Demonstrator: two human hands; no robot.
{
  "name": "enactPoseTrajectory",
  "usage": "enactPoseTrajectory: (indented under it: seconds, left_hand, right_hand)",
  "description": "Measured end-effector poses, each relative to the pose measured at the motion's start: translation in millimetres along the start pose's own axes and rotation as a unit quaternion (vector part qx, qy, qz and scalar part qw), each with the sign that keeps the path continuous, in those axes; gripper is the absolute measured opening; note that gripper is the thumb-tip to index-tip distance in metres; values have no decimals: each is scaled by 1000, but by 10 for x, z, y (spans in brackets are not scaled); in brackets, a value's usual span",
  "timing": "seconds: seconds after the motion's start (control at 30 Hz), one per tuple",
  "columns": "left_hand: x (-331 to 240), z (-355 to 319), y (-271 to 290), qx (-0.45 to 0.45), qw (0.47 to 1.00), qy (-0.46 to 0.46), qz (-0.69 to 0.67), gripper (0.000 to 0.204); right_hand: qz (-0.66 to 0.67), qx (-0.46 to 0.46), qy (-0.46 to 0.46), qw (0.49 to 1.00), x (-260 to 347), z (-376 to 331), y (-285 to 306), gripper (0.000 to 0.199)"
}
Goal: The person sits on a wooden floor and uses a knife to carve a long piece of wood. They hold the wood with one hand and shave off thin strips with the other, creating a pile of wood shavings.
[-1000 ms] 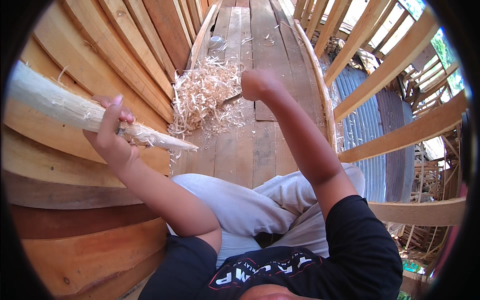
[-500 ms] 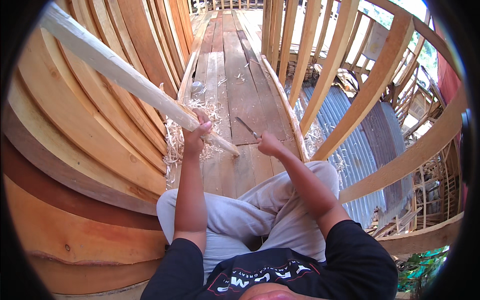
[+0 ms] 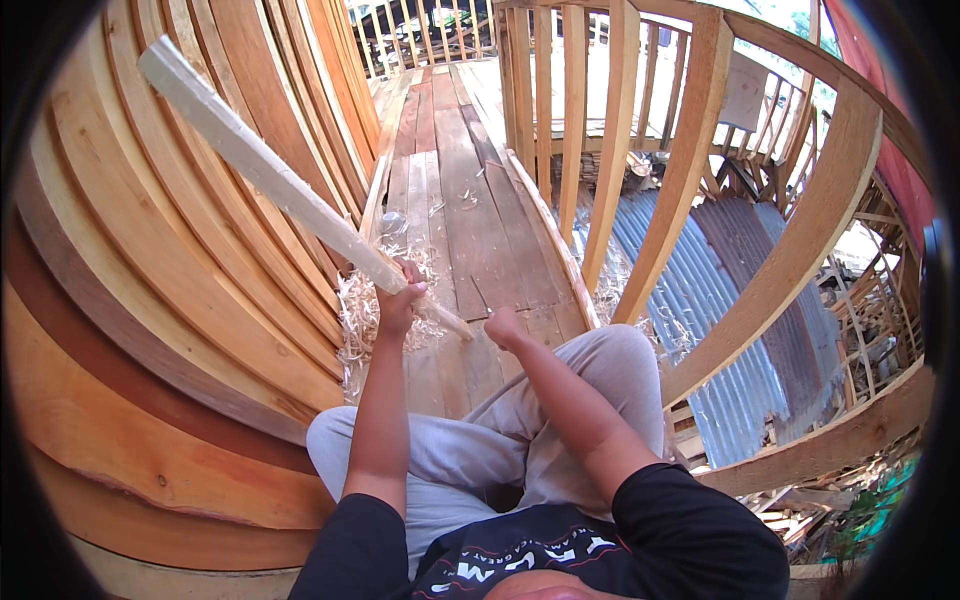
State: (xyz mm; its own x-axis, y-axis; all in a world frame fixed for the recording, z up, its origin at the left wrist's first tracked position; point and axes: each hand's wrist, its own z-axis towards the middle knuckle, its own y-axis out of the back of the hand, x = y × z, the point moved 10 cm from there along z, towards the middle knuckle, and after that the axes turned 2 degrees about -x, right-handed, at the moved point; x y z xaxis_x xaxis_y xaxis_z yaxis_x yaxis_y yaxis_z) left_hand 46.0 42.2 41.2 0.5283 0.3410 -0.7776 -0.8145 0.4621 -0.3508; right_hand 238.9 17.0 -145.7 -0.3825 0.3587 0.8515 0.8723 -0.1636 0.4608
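A long pale wooden pole (image 3: 265,165) slants from the upper left down toward the floor in front of me. My left hand (image 3: 400,302) is wrapped round it near its lower end. That end reaches the floorboards or stops just above them; I cannot tell which. My right hand (image 3: 507,328) is closed on the handle of a knife (image 3: 480,294), to the right of the pole and apart from it. The thin blade points up and away from me; the handle is mostly hidden in the fist.
Curly wood shavings (image 3: 372,318) heap beside the pole against the plank wall (image 3: 190,250) on my left. A clear round container (image 3: 394,223) lies beyond them. Wooden railing slats (image 3: 672,160) line the right, with corrugated metal sheets (image 3: 690,320) below. Floorboards (image 3: 485,215) run ahead.
My right hand with the knife has come nearer to the pole's lower end. The pole's upper end has swung down and right in view. The whole view has tilted upward a little.
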Motion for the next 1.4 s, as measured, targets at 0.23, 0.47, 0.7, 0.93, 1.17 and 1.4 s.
enactPoseTrajectory:
  seconds: [0.23,0.47,0.7,0.93,1.17,1.4]
  left_hand:
    - [-109,8,-34,20,998,51,12,36]
    - [-152,-8,158,23,998,-1,-50,42]
    - [-375,-65,615,-128,979,-154,32,35]
    - [-430,44,426,-97,989,-99,43,18]
    - [-376,34,587,-93,991,-94,1,24]
    - [-378,81,515,-18,995,-90,-39,27]
  right_hand:
    - [-75,85,-28,993,-396,64,-168,19]
    - [-95,54,-3,994,-418,302,-185,25]
    - [-25,64,84,994,-64,325,-329,29]
    - [-8,84,83,993,315,305,-375,35]
    - [47,88,106,989,169,524,-624,38]
    - [-86,57,6,995,-76,585,-714,66]
